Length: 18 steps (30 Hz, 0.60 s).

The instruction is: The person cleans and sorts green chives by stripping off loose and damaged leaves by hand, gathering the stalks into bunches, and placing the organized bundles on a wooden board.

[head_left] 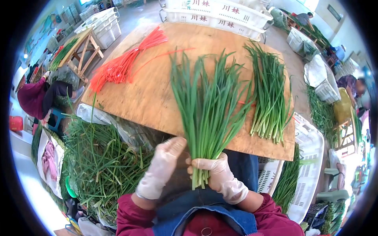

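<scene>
My right hand (220, 173), in a thin whitish glove, is closed round the lower stems of a bunch of Chinese chives (210, 106). The leaves fan out upward over the table, and the pale cut ends stick out below my fingers. My left hand (167, 159), gloved too, is just left of the stems with its fingers pressed together; whether anything is between them is hidden. On the table's right side lies another chive bunch (271, 90) with a red tie (250, 103) partly visible. A bundle of orange-red plastic ties (122, 65) lies at the upper left.
The wooden table (157, 90) is in front of me. Loose chives (106, 165) are heaped at lower left. White plastic crates stand at right (309, 169) and behind the table (214, 17). A person in maroon (31, 96) sits at left; other people work at right.
</scene>
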Each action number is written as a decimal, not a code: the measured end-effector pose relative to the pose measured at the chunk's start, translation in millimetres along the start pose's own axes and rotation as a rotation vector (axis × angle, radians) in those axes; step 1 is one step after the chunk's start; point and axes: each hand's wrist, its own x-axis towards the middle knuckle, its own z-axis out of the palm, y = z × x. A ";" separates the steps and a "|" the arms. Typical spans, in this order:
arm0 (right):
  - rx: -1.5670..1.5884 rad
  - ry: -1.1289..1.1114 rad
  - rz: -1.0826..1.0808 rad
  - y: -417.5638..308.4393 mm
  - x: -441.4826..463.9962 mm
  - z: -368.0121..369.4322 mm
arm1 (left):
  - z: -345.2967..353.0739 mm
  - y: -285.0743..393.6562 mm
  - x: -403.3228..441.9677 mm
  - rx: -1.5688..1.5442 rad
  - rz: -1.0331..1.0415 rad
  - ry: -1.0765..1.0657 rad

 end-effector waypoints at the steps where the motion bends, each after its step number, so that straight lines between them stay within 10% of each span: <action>1: -0.012 -0.041 0.005 -2.2 -4.9 7.0 | 0.9 15.8 -3.6 -0.081 0.027 -0.039; 6: 0.014 -0.367 -0.076 14.9 -10.1 41.2 | 3.0 79.5 -26.1 -0.046 0.195 -0.004; 18: 0.217 -0.387 0.346 103.0 0.2 -4.8 | -17.7 -10.3 -13.9 -0.143 -0.406 -0.009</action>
